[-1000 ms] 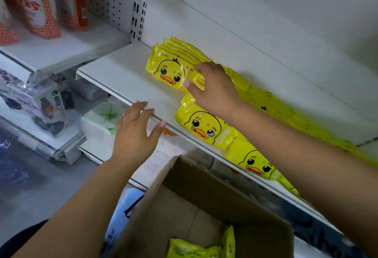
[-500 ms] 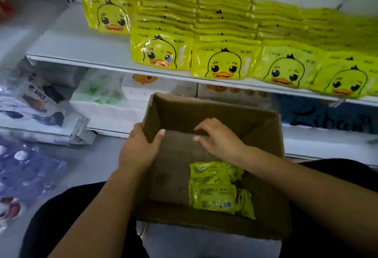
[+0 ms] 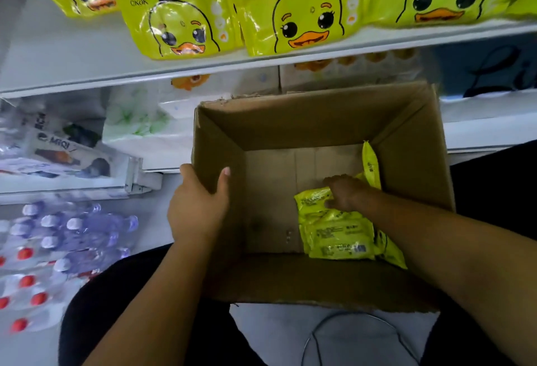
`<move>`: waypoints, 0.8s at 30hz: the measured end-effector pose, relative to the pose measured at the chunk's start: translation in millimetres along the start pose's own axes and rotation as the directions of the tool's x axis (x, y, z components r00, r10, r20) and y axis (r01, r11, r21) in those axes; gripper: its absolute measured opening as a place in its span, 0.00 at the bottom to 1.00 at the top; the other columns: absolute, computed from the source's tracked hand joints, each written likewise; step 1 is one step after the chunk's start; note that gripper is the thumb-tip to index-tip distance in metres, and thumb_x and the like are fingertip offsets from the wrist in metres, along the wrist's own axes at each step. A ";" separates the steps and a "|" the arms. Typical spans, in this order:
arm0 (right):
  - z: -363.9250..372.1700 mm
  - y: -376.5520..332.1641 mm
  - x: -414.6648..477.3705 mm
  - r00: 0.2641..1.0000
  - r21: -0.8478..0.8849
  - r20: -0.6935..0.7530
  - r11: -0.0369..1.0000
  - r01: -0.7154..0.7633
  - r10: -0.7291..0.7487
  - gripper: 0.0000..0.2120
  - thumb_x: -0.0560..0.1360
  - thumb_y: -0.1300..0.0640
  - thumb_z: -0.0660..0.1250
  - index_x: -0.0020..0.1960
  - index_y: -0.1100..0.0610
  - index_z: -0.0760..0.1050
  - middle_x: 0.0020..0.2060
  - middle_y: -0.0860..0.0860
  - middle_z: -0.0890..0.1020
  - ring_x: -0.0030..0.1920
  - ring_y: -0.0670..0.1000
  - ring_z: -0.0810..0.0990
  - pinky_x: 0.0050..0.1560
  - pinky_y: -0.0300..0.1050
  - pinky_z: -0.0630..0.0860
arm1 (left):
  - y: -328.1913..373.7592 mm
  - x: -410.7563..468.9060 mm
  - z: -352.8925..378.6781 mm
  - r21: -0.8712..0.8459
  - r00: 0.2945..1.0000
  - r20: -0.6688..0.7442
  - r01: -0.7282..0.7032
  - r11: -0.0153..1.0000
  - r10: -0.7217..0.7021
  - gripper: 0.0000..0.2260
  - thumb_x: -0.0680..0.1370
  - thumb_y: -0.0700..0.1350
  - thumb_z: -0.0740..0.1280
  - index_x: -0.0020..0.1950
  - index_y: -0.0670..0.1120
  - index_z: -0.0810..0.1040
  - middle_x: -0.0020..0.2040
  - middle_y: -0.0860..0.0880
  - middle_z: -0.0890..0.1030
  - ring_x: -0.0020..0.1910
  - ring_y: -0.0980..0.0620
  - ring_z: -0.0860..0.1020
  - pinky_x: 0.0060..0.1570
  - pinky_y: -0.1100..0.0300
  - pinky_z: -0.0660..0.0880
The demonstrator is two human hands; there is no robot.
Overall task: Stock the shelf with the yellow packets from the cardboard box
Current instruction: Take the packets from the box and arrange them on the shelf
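Observation:
An open cardboard box sits below the white shelf. Rows of yellow duck packets stand on that shelf. At the box's bottom right lie a few yellow packets, back side up, and one more packet leans on edge against the right wall. My left hand grips the box's left wall, thumb inside. My right hand is deep in the box with its fingers curled onto the far end of the top packet.
Below the shelf are white tissue packs and other packaged goods on lower shelves. Wrapped water bottles with red caps lie on the floor at the left. My dark-clothed legs frame the box.
My right hand left the shelf packets, crossed the box rim and dropped onto the packets inside. My left hand moved from the shelf edge to the box's left wall. The view tilted down.

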State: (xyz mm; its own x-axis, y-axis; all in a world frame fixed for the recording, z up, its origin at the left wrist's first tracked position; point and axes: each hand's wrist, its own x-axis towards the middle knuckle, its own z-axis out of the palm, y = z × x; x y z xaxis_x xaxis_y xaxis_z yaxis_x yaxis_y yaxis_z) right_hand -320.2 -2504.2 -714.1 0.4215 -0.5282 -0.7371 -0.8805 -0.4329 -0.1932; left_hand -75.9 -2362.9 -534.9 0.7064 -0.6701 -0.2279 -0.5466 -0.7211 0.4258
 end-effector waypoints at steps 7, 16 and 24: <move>7.4 0.6 14.6 0.996 -0.167 -0.067 0.985 0.044 -0.056 0.32 0.75 0.37 0.67 0.74 0.52 0.67 0.72 0.53 0.70 0.73 0.57 0.64 0.69 0.53 0.63 | 0.7 5.3 1.3 0.039 1.000 -0.010 -0.007 0.999 0.008 0.21 0.80 0.63 0.65 0.58 0.47 0.67 0.47 0.49 0.79 0.49 0.39 0.81 0.50 0.43 0.80; -16.9 -10.9 2.1 0.941 0.143 -0.338 0.988 0.056 -0.005 0.22 0.76 0.47 0.71 0.65 0.59 0.73 0.61 0.58 0.75 0.63 0.60 0.75 0.59 0.49 0.71 | -3.9 7.1 2.4 0.053 1.000 -0.009 -0.001 0.999 0.002 0.21 0.80 0.63 0.64 0.57 0.47 0.66 0.46 0.48 0.78 0.47 0.40 0.80 0.43 0.50 0.75; -13.1 -15.8 -38.9 0.942 0.116 0.325 0.992 0.053 -0.088 0.27 0.77 0.40 0.68 0.66 0.60 0.76 0.59 0.53 0.78 0.63 0.56 0.77 0.59 0.44 0.74 | -4.6 2.4 3.0 0.052 0.999 -0.019 -0.027 0.998 0.028 0.21 0.80 0.64 0.64 0.58 0.47 0.65 0.51 0.44 0.80 0.51 0.37 0.81 0.48 0.45 0.79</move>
State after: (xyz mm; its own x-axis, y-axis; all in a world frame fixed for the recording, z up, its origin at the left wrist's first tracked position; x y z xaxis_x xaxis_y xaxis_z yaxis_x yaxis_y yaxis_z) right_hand -319.9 -2486.5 -674.0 0.4043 -0.2219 -0.8873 -0.8760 -0.3729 -0.3059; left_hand -73.1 -2361.7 -540.1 0.6993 -0.6866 -0.1989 -0.5880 -0.7108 0.3861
